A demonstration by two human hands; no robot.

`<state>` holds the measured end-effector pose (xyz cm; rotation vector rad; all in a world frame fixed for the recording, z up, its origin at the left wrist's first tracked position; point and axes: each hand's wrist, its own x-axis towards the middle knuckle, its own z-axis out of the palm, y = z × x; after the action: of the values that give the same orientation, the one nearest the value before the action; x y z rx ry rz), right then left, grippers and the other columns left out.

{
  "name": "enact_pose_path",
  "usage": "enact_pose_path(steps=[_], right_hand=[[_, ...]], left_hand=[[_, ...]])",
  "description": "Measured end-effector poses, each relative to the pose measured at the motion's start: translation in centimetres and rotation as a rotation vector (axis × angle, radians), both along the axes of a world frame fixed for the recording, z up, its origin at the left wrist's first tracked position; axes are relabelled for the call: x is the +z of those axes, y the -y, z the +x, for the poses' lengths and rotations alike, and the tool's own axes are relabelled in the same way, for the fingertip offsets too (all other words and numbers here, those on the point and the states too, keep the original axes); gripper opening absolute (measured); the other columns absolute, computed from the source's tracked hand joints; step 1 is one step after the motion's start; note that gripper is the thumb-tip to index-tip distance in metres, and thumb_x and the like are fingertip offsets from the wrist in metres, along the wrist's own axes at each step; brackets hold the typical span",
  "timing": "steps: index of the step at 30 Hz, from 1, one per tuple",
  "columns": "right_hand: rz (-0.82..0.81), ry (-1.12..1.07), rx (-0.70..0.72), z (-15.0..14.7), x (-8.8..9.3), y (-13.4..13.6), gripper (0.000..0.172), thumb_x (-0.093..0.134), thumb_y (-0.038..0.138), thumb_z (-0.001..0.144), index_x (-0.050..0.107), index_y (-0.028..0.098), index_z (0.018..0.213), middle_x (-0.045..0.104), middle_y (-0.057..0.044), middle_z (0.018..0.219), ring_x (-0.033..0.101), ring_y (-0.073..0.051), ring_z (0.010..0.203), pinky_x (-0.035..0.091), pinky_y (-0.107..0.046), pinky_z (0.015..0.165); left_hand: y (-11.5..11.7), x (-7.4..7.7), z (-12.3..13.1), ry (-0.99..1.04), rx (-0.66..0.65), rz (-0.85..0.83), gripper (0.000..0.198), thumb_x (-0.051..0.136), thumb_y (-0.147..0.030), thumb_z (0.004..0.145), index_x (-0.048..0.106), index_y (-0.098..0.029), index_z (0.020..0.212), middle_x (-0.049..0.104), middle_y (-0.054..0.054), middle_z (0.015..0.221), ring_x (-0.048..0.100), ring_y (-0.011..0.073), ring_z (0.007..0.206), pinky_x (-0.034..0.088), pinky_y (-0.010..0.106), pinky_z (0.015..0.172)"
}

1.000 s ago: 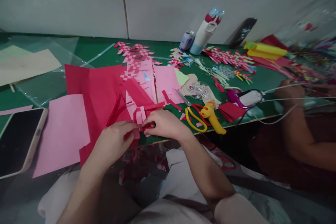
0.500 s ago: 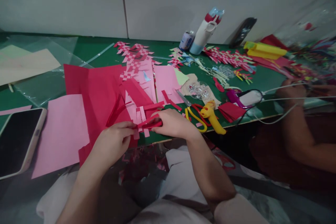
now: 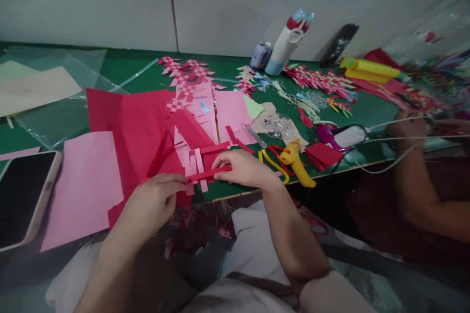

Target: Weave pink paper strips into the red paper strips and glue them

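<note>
Fingers [image 3: 222, 160] of the right hand [image 3: 244, 170] are pinched on a red paper strip [image 3: 209, 174], which lies across the pink slit paper [image 3: 194, 160] at the near edge of the green table [image 3: 147, 66]. The left hand [image 3: 154, 200] grips that pink piece's lower edge. Yellow-handled scissors [image 3: 270, 160] and a glue gun [image 3: 296, 162] sit just right of them, with a phone [image 3: 22, 195] far left.

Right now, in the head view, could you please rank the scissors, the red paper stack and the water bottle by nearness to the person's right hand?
1. Yellow-handled scissors, just right of the right hand.
2. Red paper stack, farther to the right.
3. White water bottle, far back, beyond both.
</note>
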<state>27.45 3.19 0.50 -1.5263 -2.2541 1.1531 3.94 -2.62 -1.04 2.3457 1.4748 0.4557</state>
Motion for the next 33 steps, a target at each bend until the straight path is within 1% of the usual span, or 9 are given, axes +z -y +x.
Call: enact_pose_path(steps=[4, 9, 16, 24, 29, 33], right_hand=[[0.001, -0.004, -0.009, -0.07, -0.14, -0.06, 0.012, 0.071, 0.023, 0.072, 0.069, 0.019, 0.084, 0.071, -0.002, 0.086, 0.065, -0.014, 0.075, 0.043, -0.022, 0.067], [0.007, 0.002, -0.038, -0.21, 0.05, -0.06, 0.011, 0.07, 0.023, 0.073, 0.07, 0.018, 0.084, 0.071, -0.002, 0.087, 0.064, -0.014, 0.075, 0.043, -0.022, 0.065], [0.033, -0.038, -0.071, -0.07, -0.11, -0.13, 0.014, 0.07, 0.024, 0.074, 0.07, 0.018, 0.087, 0.072, -0.002, 0.088, 0.064, -0.013, 0.076, 0.044, -0.022, 0.067], [0.108, -0.063, -0.128, -0.23, -0.68, -0.3, 0.017, 0.071, 0.026, 0.074, 0.071, 0.019, 0.089, 0.072, -0.003, 0.09, 0.066, -0.017, 0.089, 0.046, -0.026, 0.077], [0.133, -0.074, -0.128, -0.36, -0.83, -0.4, 0.017, 0.07, 0.026, 0.074, 0.071, 0.019, 0.09, 0.072, -0.004, 0.092, 0.066, -0.017, 0.091, 0.046, -0.026, 0.08], [0.118, -0.053, -0.112, -0.51, -0.75, -0.36, 0.015, 0.071, 0.025, 0.073, 0.071, 0.02, 0.087, 0.072, -0.003, 0.089, 0.066, -0.017, 0.09, 0.045, -0.026, 0.08]], left_hand=[[0.31, -0.35, -0.32, 0.07, -0.06, -0.02, 0.044, 0.038, -0.005, 0.073, 0.074, -0.026, 0.088, 0.074, -0.005, 0.097, 0.068, 0.012, 0.088, 0.054, 0.021, 0.083], [0.56, -0.86, -0.15, 0.079, -0.126, -0.036, 0.044, 0.038, -0.004, 0.074, 0.074, -0.023, 0.09, 0.074, -0.002, 0.098, 0.068, 0.013, 0.091, 0.054, 0.023, 0.084], [0.33, -0.83, 0.16, 0.036, -0.11, -0.036, 0.042, 0.038, -0.007, 0.076, 0.075, -0.023, 0.088, 0.074, 0.0, 0.097, 0.069, 0.0158, 0.089, 0.056, 0.027, 0.081], [0.27, -0.7, 0.32, 0.025, -0.077, -0.084, 0.04, 0.039, -0.008, 0.078, 0.074, -0.023, 0.09, 0.074, 0.002, 0.098, 0.069, 0.017, 0.089, 0.055, 0.029, 0.081], [0.29, -0.69, 0.23, 0.035, -0.075, -0.103, 0.039, 0.039, -0.009, 0.079, 0.073, -0.022, 0.092, 0.073, 0.002, 0.1, 0.068, 0.0163, 0.091, 0.054, 0.027, 0.083], [0.26, -0.3, 0.25, 0.079, -0.05, -0.064, 0.036, 0.039, -0.01, 0.081, 0.072, -0.022, 0.091, 0.072, 0.002, 0.099, 0.067, 0.0146, 0.089, 0.053, 0.025, 0.081]])
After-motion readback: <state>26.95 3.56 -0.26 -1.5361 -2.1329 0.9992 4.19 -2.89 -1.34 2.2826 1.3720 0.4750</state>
